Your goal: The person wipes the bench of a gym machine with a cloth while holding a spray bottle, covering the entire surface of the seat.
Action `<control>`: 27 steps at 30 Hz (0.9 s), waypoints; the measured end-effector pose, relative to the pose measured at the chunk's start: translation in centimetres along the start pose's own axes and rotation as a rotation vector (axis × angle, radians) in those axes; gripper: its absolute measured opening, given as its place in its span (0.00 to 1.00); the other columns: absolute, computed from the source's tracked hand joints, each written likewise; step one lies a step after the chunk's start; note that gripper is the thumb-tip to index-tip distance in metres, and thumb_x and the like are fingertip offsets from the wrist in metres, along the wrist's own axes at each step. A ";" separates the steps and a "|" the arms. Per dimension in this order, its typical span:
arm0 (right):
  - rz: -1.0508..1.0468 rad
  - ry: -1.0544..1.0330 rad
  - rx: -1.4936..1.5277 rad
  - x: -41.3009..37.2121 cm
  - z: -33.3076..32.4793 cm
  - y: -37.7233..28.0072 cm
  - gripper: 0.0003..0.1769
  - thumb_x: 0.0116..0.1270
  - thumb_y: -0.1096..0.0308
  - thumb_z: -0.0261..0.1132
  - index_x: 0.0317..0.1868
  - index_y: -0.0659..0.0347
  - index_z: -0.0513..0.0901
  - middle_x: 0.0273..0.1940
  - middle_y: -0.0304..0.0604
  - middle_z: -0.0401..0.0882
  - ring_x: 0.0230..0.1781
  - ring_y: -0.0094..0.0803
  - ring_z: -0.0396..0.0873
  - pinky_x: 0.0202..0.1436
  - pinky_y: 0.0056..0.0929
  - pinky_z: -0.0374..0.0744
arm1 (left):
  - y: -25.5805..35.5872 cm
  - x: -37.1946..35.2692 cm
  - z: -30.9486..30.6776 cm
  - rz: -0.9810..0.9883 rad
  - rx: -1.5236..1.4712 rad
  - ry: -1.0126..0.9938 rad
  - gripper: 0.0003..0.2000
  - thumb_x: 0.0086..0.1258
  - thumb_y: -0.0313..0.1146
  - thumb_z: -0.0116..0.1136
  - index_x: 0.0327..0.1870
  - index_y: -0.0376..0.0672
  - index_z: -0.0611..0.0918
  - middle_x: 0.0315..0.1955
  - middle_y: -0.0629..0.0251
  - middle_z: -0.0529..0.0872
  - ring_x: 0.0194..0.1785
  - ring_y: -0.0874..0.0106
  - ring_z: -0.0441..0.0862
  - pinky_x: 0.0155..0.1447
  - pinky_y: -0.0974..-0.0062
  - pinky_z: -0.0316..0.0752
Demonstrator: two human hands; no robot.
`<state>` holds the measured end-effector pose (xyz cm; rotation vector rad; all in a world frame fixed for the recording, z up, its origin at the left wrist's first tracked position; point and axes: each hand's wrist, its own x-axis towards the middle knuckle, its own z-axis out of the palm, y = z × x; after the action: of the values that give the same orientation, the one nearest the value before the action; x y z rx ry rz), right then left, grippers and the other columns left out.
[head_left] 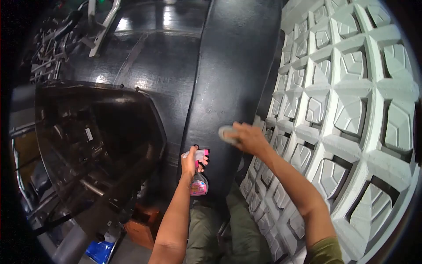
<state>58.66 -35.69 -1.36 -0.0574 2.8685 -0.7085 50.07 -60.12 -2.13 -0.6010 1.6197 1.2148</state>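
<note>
Here, the spray bottle (198, 187) sits just below the grip of the left hand (189, 163), its long axis running from the labelled base up to the head, pink nozzle pointing rightward. The fingers are wrapped around its neck, forearm reaching forward. Beyond and right of that grip, the right hand (249, 137) clasps a pale, blurred pad (225, 133) above the black surface (228, 57), forearm slanting in from the right.

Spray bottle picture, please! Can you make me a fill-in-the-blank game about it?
1. The left hand holds the spray bottle, whose nozzle tip is coloured ____.
2. The patterned wall stands on the picture's ____ side.
3. Counting the right hand too, ____ hands show.

Missing words: pink; right; two.
</note>
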 end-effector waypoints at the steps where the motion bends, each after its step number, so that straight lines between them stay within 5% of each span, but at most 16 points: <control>1: -0.117 -0.118 -0.009 -0.3 0.0 -0.4 0.27 0.54 0.65 0.72 0.56 0.35 0.81 0.41 0.37 0.75 0.38 0.36 0.82 0.39 0.35 0.82 | 0.2 -0.1 -0.1 -0.001 -0.001 -0.003 0.26 0.68 0.51 0.48 0.32 0.30 0.82 0.20 0.53 0.83 0.08 0.71 0.65 0.18 0.70 0.68; 5: -0.048 -0.118 -0.087 1.8 -2.4 0.6 0.28 0.53 0.67 0.72 0.56 0.35 0.81 0.42 0.36 0.75 0.40 0.35 0.82 0.40 0.35 0.83 | 0.0 0.3 -0.3 -0.018 -0.061 0.001 0.24 0.68 0.46 0.50 0.29 0.28 0.83 0.20 0.52 0.84 0.07 0.71 0.66 0.14 0.71 0.66; 9: 0.314 0.174 -0.008 4.5 -2.4 0.3 0.28 0.52 0.67 0.73 0.56 0.37 0.82 0.43 0.37 0.76 0.40 0.38 0.81 0.41 0.38 0.83 | 0.2 0.3 -0.5 -0.013 -0.066 -0.015 0.24 0.68 0.46 0.50 0.28 0.27 0.83 0.20 0.52 0.85 0.07 0.71 0.66 0.14 0.71 0.66; 10: 0.236 0.214 0.030 4.4 -1.7 -0.3 0.27 0.53 0.67 0.73 0.55 0.38 0.82 0.43 0.38 0.76 0.40 0.39 0.82 0.41 0.38 0.83 | 0.3 0.3 -0.5 -0.020 -0.035 -0.027 0.25 0.69 0.47 0.48 0.30 0.28 0.82 0.20 0.51 0.84 0.07 0.70 0.66 0.15 0.71 0.68; 14: -0.219 -0.163 0.003 3.3 -0.4 -1.5 0.29 0.53 0.66 0.73 0.57 0.32 0.80 0.43 0.38 0.76 0.38 0.39 0.83 0.38 0.38 0.83 | 0.6 0.0 -0.5 -0.015 -0.053 -0.038 0.25 0.69 0.47 0.48 0.30 0.27 0.81 0.20 0.51 0.84 0.07 0.69 0.66 0.14 0.71 0.68; 17: -0.138 -0.180 -0.131 5.0 -1.8 -0.2 0.29 0.54 0.66 0.72 0.57 0.30 0.79 0.43 0.37 0.77 0.38 0.39 0.83 0.37 0.39 0.83 | 0.3 0.4 -0.7 -0.022 -0.052 -0.043 0.25 0.69 0.47 0.48 0.30 0.27 0.82 0.20 0.51 0.84 0.07 0.69 0.67 0.14 0.70 0.67; 21: 0.268 0.153 -0.034 7.1 -2.6 -0.4 0.23 0.55 0.65 0.71 0.53 0.36 0.81 0.41 0.37 0.76 0.38 0.40 0.83 0.36 0.40 0.83 | 0.3 0.5 -0.6 -0.028 -0.042 -0.031 0.25 0.69 0.47 0.48 0.30 0.28 0.82 0.20 0.51 0.84 0.07 0.69 0.66 0.14 0.70 0.67; 27: -0.169 -0.131 -0.105 5.3 -0.5 -3.2 0.22 0.56 0.61 0.72 0.52 0.37 0.80 0.40 0.37 0.76 0.38 0.38 0.84 0.36 0.38 0.83 | 0.5 0.1 -0.5 -0.029 -0.046 -0.039 0.25 0.70 0.47 0.47 0.30 0.28 0.82 0.19 0.52 0.83 0.07 0.69 0.66 0.14 0.71 0.68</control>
<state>53.35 -38.73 -0.36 -0.3508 2.7948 -0.5588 49.42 -60.40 -2.00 -0.6239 1.5496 1.2381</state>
